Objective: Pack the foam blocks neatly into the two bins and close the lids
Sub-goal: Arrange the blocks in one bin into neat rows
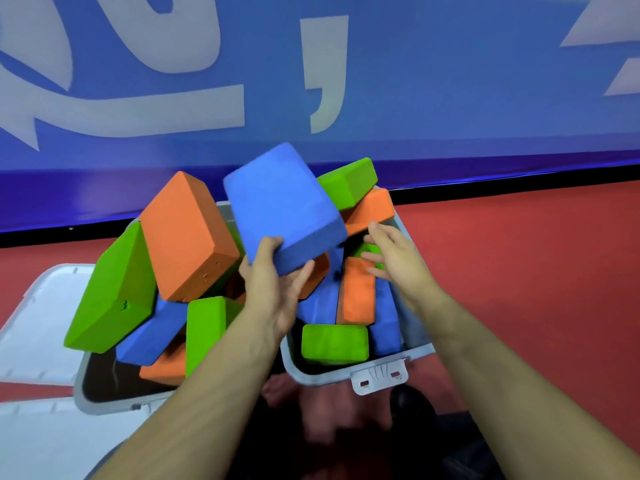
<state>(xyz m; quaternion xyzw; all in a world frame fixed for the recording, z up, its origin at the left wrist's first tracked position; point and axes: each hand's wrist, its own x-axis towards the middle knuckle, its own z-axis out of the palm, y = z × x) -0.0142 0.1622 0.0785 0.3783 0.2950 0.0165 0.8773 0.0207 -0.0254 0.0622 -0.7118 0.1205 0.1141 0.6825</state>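
Two grey bins stand side by side on a red floor, the left bin [104, 405] and the right bin [346, 375]. Both are heaped with orange, green and blue foam blocks lying at all angles. My left hand [273, 282] grips the near end of a large blue block [280, 206], lifted and tilted above the gap between the bins. My right hand [391, 252] reaches into the right bin with fingers spread, at a green block [369, 251] and an orange block [356, 292]. A big orange block [183, 233] and a green block [114, 292] stick out of the left bin.
A white lid [34, 327] lies on the floor left of the left bin. The right bin has a grey latch [379, 375] on its near rim. A blue wall banner with white letters [311, 81] stands close behind the bins. Red floor [519, 271] stretches to the right.
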